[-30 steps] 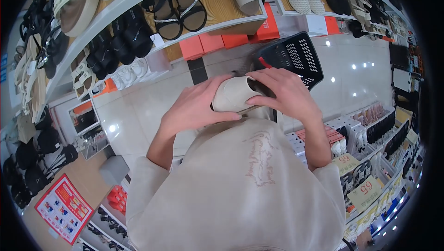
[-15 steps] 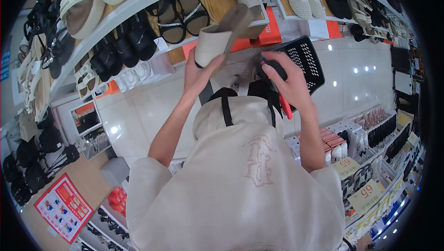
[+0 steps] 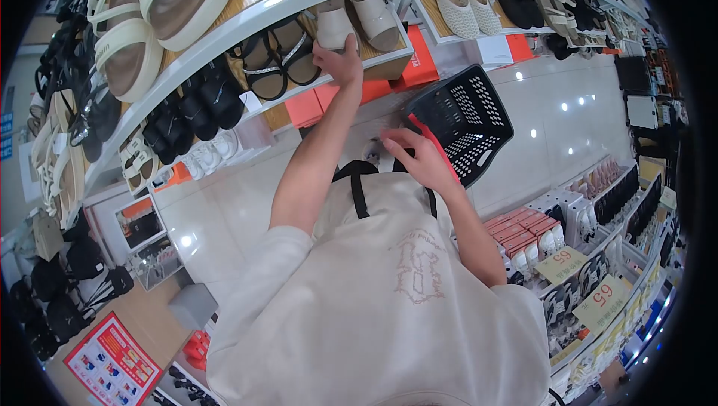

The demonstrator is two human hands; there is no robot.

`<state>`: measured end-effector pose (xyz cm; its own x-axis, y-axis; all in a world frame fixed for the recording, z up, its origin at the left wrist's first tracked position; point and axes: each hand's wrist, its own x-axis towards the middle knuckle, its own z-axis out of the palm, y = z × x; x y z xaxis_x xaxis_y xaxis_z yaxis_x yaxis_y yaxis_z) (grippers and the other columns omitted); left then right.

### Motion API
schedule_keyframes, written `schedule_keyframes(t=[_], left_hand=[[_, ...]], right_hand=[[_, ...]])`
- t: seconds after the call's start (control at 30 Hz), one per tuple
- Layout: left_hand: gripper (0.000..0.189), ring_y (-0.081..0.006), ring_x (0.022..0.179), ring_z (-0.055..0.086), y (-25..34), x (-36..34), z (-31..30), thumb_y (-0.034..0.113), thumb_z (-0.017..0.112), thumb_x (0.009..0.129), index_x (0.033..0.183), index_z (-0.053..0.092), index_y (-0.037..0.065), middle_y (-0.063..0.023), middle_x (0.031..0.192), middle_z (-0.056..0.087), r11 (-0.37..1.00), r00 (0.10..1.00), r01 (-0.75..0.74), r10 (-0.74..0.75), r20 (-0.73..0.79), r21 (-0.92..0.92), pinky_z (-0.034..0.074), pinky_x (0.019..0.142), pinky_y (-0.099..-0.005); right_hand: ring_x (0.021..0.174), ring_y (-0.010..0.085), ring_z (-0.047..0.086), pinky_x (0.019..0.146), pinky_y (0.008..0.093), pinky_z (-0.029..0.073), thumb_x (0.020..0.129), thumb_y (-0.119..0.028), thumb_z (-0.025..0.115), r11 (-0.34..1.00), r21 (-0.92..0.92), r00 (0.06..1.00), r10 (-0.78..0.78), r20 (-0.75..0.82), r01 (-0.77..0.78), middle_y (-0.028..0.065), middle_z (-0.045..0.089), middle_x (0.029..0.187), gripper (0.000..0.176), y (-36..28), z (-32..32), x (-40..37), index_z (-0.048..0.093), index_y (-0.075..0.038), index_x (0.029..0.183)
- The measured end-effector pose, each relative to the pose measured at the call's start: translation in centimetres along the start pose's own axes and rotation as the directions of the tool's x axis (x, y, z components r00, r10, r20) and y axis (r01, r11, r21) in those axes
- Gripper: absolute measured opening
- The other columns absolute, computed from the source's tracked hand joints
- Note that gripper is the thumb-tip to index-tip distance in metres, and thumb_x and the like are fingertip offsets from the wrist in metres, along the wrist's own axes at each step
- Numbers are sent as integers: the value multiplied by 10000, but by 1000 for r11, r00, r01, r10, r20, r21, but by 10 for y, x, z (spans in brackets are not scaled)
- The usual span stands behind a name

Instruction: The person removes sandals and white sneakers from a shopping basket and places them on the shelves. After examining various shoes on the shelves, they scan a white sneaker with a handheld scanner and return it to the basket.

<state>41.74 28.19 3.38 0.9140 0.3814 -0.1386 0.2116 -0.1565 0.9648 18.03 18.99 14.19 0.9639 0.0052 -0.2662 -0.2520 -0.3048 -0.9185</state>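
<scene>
Sandal [image 3: 331, 28]: moved from chest up onto the shelf [image 3: 396, 53], beside its pair.
Left hand [image 3: 340, 62]: fingers still curled on it.
Right hand [image 3: 419, 155]: gripping the basket [image 3: 467, 114] handle.

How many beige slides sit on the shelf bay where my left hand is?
2. One beige slide is in the left hand's grip; the second slide lies just right of it. Others may be hidden.

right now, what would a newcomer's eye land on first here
The left hand stretched up to the shelf, holding a cream sandal beside its twin. Below it, the black basket hangs from the right hand by its red handle. Black strappy sandals sit on the shelf just left of the cream pair.
</scene>
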Motion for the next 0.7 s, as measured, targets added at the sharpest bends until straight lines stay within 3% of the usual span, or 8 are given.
schedule_keyframes(t=[0.1,0.23,0.33,0.43,0.5,0.53,0.63,0.7], left_hand=[[1066,-457,1297,429,0,9,15,380,876,769,1531,226,14,-292,1449,301,992,995,100,-99,-14,82,393,1120,-498],[1113,-466,1336,396,-14,12,28,404,891,731,1538,223,29,-307,1473,298,986,993,109,-104,-49,128,364,1150,-504],[1136,-462,1395,352,-13,13,19,371,890,719,1556,201,32,-306,1531,276,984,994,95,-102,37,148,328,1179,-511],[1137,-439,1440,325,-19,14,8,327,876,719,1576,191,30,-282,1555,309,988,993,21,-39,112,156,302,1201,-494],[1122,-396,1472,312,-27,16,-1,294,867,724,1577,201,-4,-254,1562,343,986,973,-69,33,227,149,302,1203,-462],[1122,-396,1472,312,-27,15,-4,294,867,724,1577,201,-4,-254,1562,343,986,973,-70,34,227,150,302,1203,-462],[1020,-366,1477,326,-24,-4,-28,257,823,786,1559,229,-43,-253,1545,380,991,948,-130,114,296,35,295,1205,-425],[864,-354,1464,360,-22,-37,-50,192,728,874,1538,244,-76,-253,1544,386,949,904,-315,303,302,-8,306,1194,-412]], right_hand=[[1043,298,714,941,375,533,1035,-302,602,1000,13,1000,25,-1,-25,191,728,1145,402,9,5,-7,645,33,1255],[1038,294,713,935,377,531,1036,-295,602,999,-13,999,39,-10,-39,193,729,1143,390,15,13,-16,652,31,1245],[985,287,715,900,373,537,1031,-287,613,999,37,999,6,-47,-4,183,727,1125,372,25,16,-22,662,20,1236],[1059,314,679,935,392,518,992,-252,656,999,43,992,35,-122,-30,176,704,1165,348,45,6,-28,667,-5,1237],[1177,360,611,995,421,486,943,-209,692,907,-415,870,-260,-419,71,180,649,1257,367,79,-2,-27,650,-35,1264],[1272,398,539,1059,449,446,896,-217,729,904,-427,869,-188,-459,-30,189,599,1333,446,99,-7,-28,622,-46,1295],[1257,405,555,1053,454,462,871,-322,767,889,-427,829,-110,-548,-164,191,567,1370,562,139,-18,-44,598,-44,1329],[1204,409,611,1020,467,493,838,-458,778,826,-381,795,127,-593,-416,201,628,1325,663,155,-22,-65,617,-29,1317]])
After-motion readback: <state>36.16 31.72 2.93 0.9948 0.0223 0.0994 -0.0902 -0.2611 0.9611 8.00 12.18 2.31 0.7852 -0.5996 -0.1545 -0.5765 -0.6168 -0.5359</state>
